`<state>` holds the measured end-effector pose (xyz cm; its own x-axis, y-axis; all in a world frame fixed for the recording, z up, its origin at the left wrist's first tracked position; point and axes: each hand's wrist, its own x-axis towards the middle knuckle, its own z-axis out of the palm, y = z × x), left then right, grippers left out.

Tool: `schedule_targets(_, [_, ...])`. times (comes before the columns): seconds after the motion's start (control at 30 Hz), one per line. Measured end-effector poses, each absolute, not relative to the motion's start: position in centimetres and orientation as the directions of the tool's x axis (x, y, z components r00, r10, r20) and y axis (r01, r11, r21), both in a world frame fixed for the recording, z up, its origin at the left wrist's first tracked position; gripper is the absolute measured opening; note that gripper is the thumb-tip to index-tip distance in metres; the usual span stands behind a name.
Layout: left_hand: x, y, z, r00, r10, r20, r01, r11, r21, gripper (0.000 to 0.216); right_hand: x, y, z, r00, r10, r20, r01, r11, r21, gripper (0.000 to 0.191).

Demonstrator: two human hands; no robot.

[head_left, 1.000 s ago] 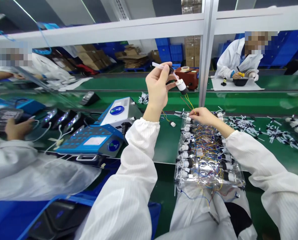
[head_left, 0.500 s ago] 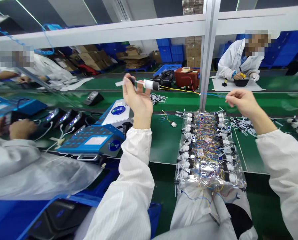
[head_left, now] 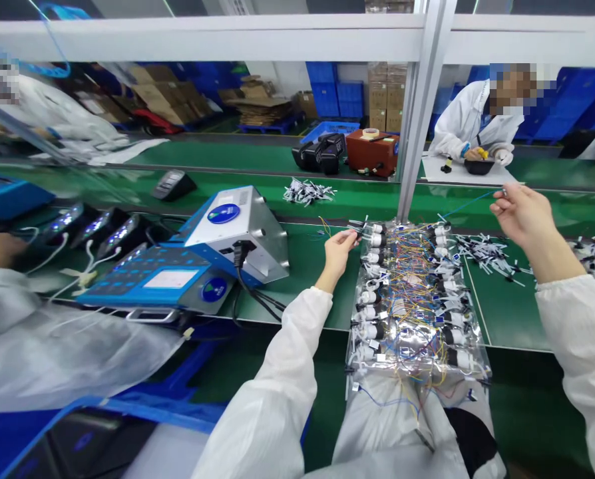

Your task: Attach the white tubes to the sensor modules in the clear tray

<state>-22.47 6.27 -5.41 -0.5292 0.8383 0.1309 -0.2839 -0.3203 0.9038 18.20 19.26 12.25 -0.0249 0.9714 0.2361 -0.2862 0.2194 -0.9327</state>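
Note:
My left hand (head_left: 341,256) is closed in a pinch at the upper left corner of a clear plastic sheet (head_left: 417,332) covered with parts. What its fingertips hold, beside white strips and a black end there, I cannot make out. Rows of white cylinders with black ends (head_left: 370,311) line both sides of the sheet, with tangled coloured wires (head_left: 410,266) between them. Up at the right, my right hand (head_left: 524,213) pinches the end of a thin blue wire (head_left: 470,201), which slants down toward the top of the right-hand row.
A blue and silver device (head_left: 232,229) with black cables stands on the left. White strips lie in piles behind (head_left: 310,191) and right (head_left: 492,254). A metal post (head_left: 422,120) rises behind the sheet. A co-worker's hand (head_left: 0,249) is at far left; another person (head_left: 477,120) works across the line.
My left hand has come down and right to the sheet's corner; the white-and-black cylinder it held raised is no longer seen in it. My right hand has moved right, still pinching the blue wire.

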Motion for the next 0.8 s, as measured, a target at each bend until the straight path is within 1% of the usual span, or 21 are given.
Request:
schedule_targets(0.1, [-22.1,6.4,-6.8,-0.520,0.843,0.134,-0.241,-0.296,0.924,0.036,16.2,18.7,11.8,-0.007,0.951,0.310,-0.230,0.301,-0.926,0.014])
schedule_targets(0.17, [-22.1,6.5,-6.9,-0.521,0.839,0.154,-0.225,-0.309,0.924,0.033,14.3,18.0,12.0,-0.045,0.934,0.355,-0.220,0.338,-0.915,0.018])
schedule_targets(0.23, [-22.0,6.6,-6.7,-0.520,0.834,0.183,-0.210,-0.333,0.919,0.032,11.8,17.0,12.3,-0.132,0.926,0.355,-0.253,0.315,-0.915,0.025])
schedule_targets(0.33, [-21.7,7.0,-6.3,-0.514,0.828,0.224,-0.210,-0.375,0.903,0.033,6.8,15.2,11.9,-0.295,0.912,0.284,-0.260,0.209,-0.943,0.033])
schedule_targets(0.43, [-21.3,7.3,-6.2,-0.510,0.825,0.241,-0.229,-0.401,0.887,0.035,1.5,13.3,9.5,-0.466,0.865,0.187,-0.132,0.141,-0.981,0.036])
schedule_targets(0.5, [-21.1,7.2,-6.3,-0.494,0.831,0.256,-0.214,-0.402,0.890,0.034,-1.4,12.4,7.1,-0.532,0.835,0.140,-0.077,0.117,-0.990,0.037])
schedule_targets(0.6, [-21.0,6.6,-6.5,-0.434,0.852,0.295,-0.146,-0.389,0.910,0.029,-3.8,11.6,3.6,-0.579,0.808,0.106,-0.075,0.076,-0.994,0.036])
schedule_targets(0.67, [-21.0,6.1,-6.5,-0.384,0.865,0.324,-0.087,-0.384,0.919,0.027,-4.3,11.3,1.9,-0.577,0.808,0.118,-0.098,0.075,-0.992,0.037])
schedule_targets(0.8, [-20.8,5.6,-5.9,-0.323,0.866,0.382,0.011,-0.400,0.916,0.024,-4.1,11.0,0.8,-0.525,0.837,0.157,-0.122,0.108,-0.987,0.035])
